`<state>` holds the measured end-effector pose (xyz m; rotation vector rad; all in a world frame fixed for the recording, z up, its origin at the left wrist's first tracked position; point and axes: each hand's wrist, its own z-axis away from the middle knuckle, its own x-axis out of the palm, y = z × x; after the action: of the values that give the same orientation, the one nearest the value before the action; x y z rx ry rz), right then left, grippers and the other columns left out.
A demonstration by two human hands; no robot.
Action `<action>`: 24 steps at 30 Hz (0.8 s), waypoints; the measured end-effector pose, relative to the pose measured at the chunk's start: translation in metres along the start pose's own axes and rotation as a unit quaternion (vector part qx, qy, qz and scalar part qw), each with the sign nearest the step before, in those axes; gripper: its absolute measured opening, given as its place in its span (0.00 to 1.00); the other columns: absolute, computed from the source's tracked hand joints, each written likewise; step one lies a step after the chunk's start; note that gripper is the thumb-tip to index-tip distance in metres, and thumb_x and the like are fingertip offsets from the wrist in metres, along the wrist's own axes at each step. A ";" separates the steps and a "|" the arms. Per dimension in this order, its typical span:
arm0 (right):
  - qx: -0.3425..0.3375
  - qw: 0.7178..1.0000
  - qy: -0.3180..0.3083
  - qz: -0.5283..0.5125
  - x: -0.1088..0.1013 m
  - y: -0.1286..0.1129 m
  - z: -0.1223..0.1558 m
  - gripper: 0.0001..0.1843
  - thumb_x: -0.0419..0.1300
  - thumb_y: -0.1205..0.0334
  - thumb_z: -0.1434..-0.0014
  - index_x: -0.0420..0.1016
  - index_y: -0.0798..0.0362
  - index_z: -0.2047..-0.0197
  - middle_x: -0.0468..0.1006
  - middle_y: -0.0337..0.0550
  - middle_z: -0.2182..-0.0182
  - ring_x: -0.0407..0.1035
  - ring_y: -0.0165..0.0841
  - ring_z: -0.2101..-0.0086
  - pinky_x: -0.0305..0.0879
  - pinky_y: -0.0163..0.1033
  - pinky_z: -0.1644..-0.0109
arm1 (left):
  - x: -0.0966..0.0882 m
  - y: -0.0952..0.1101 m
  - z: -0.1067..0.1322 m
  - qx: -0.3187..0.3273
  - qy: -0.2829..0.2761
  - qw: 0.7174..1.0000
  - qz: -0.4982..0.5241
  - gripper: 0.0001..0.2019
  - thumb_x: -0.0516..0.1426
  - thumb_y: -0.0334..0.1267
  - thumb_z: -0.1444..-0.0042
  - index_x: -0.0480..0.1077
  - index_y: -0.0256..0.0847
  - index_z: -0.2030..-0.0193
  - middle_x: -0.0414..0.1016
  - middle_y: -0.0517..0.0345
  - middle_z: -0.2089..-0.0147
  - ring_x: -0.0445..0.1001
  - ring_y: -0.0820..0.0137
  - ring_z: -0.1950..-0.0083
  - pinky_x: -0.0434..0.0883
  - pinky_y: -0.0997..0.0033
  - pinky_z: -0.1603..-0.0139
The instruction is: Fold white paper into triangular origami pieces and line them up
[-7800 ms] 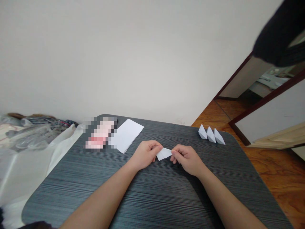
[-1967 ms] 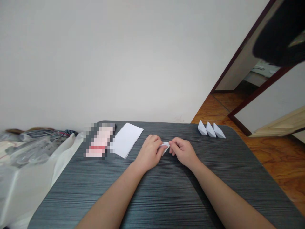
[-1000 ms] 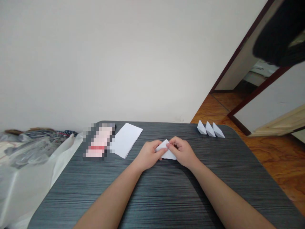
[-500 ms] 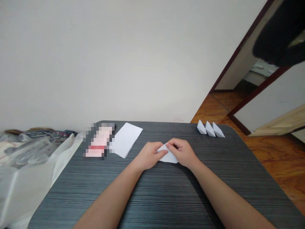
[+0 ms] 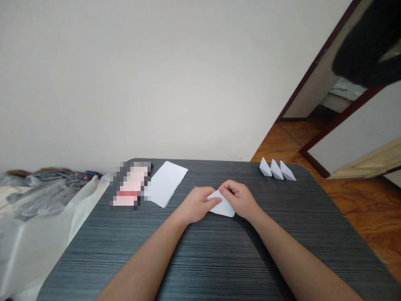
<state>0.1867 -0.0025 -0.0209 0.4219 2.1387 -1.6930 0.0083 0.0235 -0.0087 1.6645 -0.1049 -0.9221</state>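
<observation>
A small folded piece of white paper (image 5: 223, 206) is held between my two hands, above the middle of the dark table. My left hand (image 5: 197, 205) grips its left side, with the thumb lying across the front. At the top corner my right hand (image 5: 238, 198) pinches the paper between thumb and fingers. The fingers behind the paper are hidden. Three folded white paper boats (image 5: 276, 169) stand in a row near the table's far right corner. To the left lies a stack of white paper sheets (image 5: 167, 184).
A blurred-out pink and black flat object (image 5: 131, 184) lies left of the sheets. The dark wood-grain table (image 5: 200, 263) meets a pale wall (image 5: 188, 83) at its far edge. Plastic-wrapped items (image 5: 46, 200) are heaped on the left. Wooden floor (image 5: 354, 200) and a doorway are at right.
The paper has tilted slightly, its lower right corner now a little lower. My right hand has shifted slightly at the top corner; my left hand stays nearly still.
</observation>
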 end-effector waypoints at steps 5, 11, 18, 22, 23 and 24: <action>0.039 0.999 -0.019 -0.012 -0.003 0.004 0.003 0.11 0.53 0.58 0.40 0.72 0.54 0.68 0.73 0.37 0.77 0.65 0.29 0.76 0.58 0.32 0.74 | 0.002 -0.006 -0.001 -0.053 0.034 0.990 0.125 0.13 0.52 0.45 0.44 0.68 0.36 0.67 0.67 0.61 0.73 0.64 0.75 0.74 0.61 0.77 0.75; 0.078 0.995 -0.057 -0.027 -0.007 0.002 0.003 0.14 0.51 0.57 0.38 0.71 0.53 0.71 0.75 0.37 0.82 0.67 0.30 0.79 0.59 0.32 0.76 | 0.003 -0.006 -0.001 -0.067 0.038 0.983 0.169 0.13 0.53 0.45 0.44 0.68 0.36 0.67 0.68 0.61 0.76 0.66 0.75 0.76 0.61 0.77 0.77; 0.088 0.995 -0.038 -0.012 -0.011 0.003 0.003 0.14 0.51 0.57 0.38 0.71 0.53 0.70 0.75 0.37 0.82 0.68 0.30 0.79 0.60 0.32 0.75 | -0.003 -0.005 -0.001 -0.058 0.020 0.976 0.210 0.14 0.49 0.44 0.41 0.68 0.35 0.63 0.70 0.59 0.77 0.68 0.74 0.77 0.65 0.76 0.75; 0.097 0.994 -0.033 -0.028 -0.010 0.005 0.004 0.14 0.51 0.55 0.38 0.71 0.54 0.69 0.75 0.37 0.83 0.68 0.29 0.80 0.60 0.31 0.76 | -0.003 -0.009 -0.001 -0.050 0.025 0.979 0.195 0.15 0.48 0.44 0.40 0.69 0.34 0.64 0.72 0.58 0.77 0.69 0.73 0.76 0.65 0.75 0.74; 0.097 0.994 -0.033 -0.032 -0.010 0.005 0.004 0.14 0.51 0.55 0.39 0.72 0.54 0.68 0.74 0.37 0.83 0.68 0.29 0.80 0.60 0.31 0.76 | -0.002 -0.010 -0.001 -0.049 0.030 0.980 0.191 0.15 0.48 0.45 0.40 0.68 0.34 0.64 0.72 0.57 0.77 0.69 0.73 0.76 0.65 0.75 0.74; 0.098 0.994 -0.035 -0.041 -0.010 0.005 0.004 0.13 0.52 0.55 0.39 0.72 0.54 0.68 0.74 0.37 0.83 0.68 0.29 0.81 0.60 0.31 0.76 | -0.002 -0.011 -0.001 -0.049 0.035 0.980 0.189 0.16 0.47 0.45 0.39 0.68 0.34 0.63 0.72 0.57 0.77 0.69 0.73 0.77 0.65 0.75 0.74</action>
<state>0.1979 -0.0047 -0.0216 0.3280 1.9735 -1.9436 0.0032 0.0292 -0.0171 1.5163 -0.3124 -0.5698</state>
